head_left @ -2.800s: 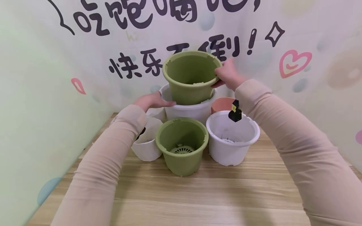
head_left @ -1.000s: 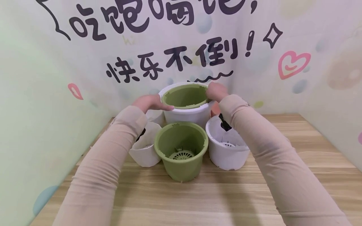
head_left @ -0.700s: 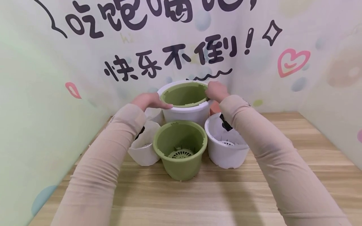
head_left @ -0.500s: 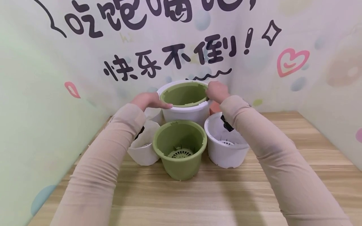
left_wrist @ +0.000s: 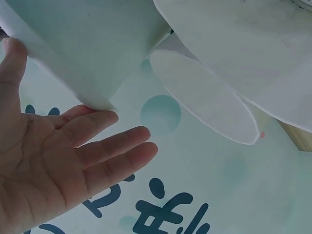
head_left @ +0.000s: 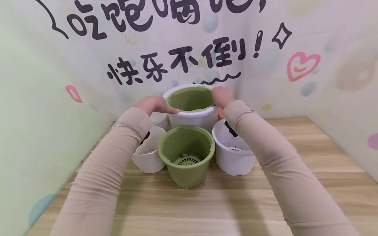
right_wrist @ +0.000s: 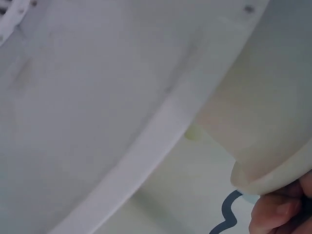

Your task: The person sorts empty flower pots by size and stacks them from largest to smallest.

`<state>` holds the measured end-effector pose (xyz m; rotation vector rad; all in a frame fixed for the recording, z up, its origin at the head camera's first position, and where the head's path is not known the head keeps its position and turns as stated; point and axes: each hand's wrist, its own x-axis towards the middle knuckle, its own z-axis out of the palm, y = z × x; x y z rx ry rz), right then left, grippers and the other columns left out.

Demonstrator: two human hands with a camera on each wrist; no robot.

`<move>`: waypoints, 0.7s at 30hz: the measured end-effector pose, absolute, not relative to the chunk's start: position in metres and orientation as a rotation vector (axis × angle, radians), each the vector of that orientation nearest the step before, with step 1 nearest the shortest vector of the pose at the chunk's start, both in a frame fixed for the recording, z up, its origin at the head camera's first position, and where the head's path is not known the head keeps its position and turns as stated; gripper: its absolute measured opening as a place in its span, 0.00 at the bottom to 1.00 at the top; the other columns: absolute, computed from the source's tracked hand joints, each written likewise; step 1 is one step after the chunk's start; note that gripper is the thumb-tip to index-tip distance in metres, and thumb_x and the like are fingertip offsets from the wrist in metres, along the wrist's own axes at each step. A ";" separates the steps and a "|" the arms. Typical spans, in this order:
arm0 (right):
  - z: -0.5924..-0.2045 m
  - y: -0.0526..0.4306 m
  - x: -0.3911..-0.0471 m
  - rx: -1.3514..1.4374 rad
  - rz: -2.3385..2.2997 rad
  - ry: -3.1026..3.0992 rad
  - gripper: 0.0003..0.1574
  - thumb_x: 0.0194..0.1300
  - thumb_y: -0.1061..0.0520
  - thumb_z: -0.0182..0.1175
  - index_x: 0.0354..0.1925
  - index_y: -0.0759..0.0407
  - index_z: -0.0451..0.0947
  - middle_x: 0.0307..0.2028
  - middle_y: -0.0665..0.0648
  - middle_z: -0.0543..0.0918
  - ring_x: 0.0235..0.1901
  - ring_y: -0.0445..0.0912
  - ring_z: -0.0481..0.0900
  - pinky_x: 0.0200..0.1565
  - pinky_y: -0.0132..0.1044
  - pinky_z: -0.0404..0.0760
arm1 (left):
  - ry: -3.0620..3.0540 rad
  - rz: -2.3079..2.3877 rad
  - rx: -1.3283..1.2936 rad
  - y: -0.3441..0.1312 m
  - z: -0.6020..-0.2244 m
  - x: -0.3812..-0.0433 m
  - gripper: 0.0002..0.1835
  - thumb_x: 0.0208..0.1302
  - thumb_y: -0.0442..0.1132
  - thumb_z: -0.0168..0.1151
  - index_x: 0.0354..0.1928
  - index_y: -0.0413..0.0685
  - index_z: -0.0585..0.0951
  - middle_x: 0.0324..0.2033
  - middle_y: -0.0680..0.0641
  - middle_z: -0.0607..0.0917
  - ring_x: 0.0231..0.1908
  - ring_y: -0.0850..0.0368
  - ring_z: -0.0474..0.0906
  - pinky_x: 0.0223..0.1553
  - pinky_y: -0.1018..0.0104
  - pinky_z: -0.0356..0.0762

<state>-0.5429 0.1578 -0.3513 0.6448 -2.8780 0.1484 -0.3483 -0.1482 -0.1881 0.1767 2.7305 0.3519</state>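
Sitting upright inside the big white plastic pot (head_left: 193, 119), the green plastic pot (head_left: 190, 100) has its rim pinched by the right hand (head_left: 222, 96), while the flat-fingered left hand (head_left: 153, 104) rests on the white pot's opposite side

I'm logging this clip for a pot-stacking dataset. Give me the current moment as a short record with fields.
setting: wooden table, decorated walls
left hand: open, flat against the large white pot
right hand: at the rim of the nested green pot; grip not visible
stack: nested green pot sits inside the large white pot
front: empty green pot, mesh base
right of it: white pot
left of it: small white pot
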 end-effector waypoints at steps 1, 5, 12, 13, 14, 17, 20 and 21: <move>-0.370 0.163 -0.575 0.714 0.206 -2.721 0.23 0.28 0.52 0.58 0.28 0.55 0.62 0.29 0.53 0.65 0.28 0.43 0.62 0.26 0.27 0.64 | 2.734 0.344 0.165 -0.147 -0.188 -0.348 0.40 0.46 0.63 0.50 0.54 0.38 0.61 0.55 0.40 0.62 0.54 0.47 0.58 0.53 0.55 0.56; -0.285 0.117 -0.482 0.625 0.126 -2.773 0.09 0.32 0.62 0.51 0.18 0.58 0.61 0.23 0.57 0.69 0.23 0.46 0.63 0.22 0.32 0.65 | 2.734 0.338 0.153 -0.146 -0.188 -0.348 0.40 0.46 0.64 0.50 0.54 0.39 0.62 0.55 0.40 0.63 0.54 0.47 0.58 0.53 0.55 0.56; -0.228 0.084 -0.415 0.333 0.109 -2.980 0.11 0.50 0.67 0.39 0.22 0.60 0.69 0.26 0.58 0.74 0.24 0.47 0.69 0.21 0.38 0.72 | 2.729 0.336 0.131 -0.149 -0.189 -0.348 0.41 0.46 0.64 0.50 0.54 0.39 0.61 0.55 0.40 0.62 0.54 0.46 0.57 0.54 0.54 0.56; -0.227 0.084 -0.414 0.320 0.118 -2.993 0.11 0.51 0.66 0.40 0.23 0.60 0.70 0.27 0.58 0.74 0.25 0.48 0.70 0.22 0.39 0.73 | 2.734 0.335 0.125 -0.149 -0.190 -0.348 0.41 0.46 0.64 0.50 0.54 0.39 0.61 0.55 0.40 0.62 0.54 0.46 0.57 0.53 0.54 0.56; -0.227 0.084 -0.414 0.309 0.124 -3.004 0.10 0.52 0.64 0.41 0.23 0.60 0.70 0.28 0.58 0.75 0.26 0.48 0.70 0.23 0.40 0.73 | 2.734 0.342 0.120 -0.149 -0.190 -0.349 0.40 0.46 0.64 0.50 0.54 0.39 0.61 0.55 0.41 0.62 0.54 0.46 0.57 0.53 0.55 0.56; -0.222 0.088 -0.412 0.339 0.159 -3.071 0.14 0.58 0.55 0.41 0.24 0.59 0.70 0.27 0.58 0.74 0.26 0.48 0.71 0.23 0.40 0.73 | 2.748 0.345 0.114 -0.150 -0.193 -0.350 0.40 0.46 0.64 0.50 0.53 0.40 0.62 0.54 0.41 0.63 0.53 0.47 0.58 0.53 0.55 0.57; -0.216 0.097 -0.407 0.436 0.252 -3.166 0.21 0.60 0.46 0.41 0.26 0.60 0.70 0.22 0.56 0.71 0.20 0.47 0.69 0.20 0.37 0.71 | 2.762 0.350 0.138 -0.150 -0.195 -0.350 0.39 0.46 0.64 0.50 0.53 0.41 0.62 0.54 0.41 0.64 0.53 0.47 0.59 0.53 0.55 0.57; -0.213 0.100 -0.403 0.481 0.303 -3.193 0.22 0.60 0.44 0.41 0.28 0.60 0.70 0.20 0.56 0.70 0.18 0.46 0.68 0.19 0.36 0.71 | 2.770 0.345 0.146 -0.150 -0.195 -0.351 0.39 0.46 0.64 0.50 0.52 0.41 0.62 0.53 0.41 0.64 0.53 0.47 0.59 0.52 0.55 0.57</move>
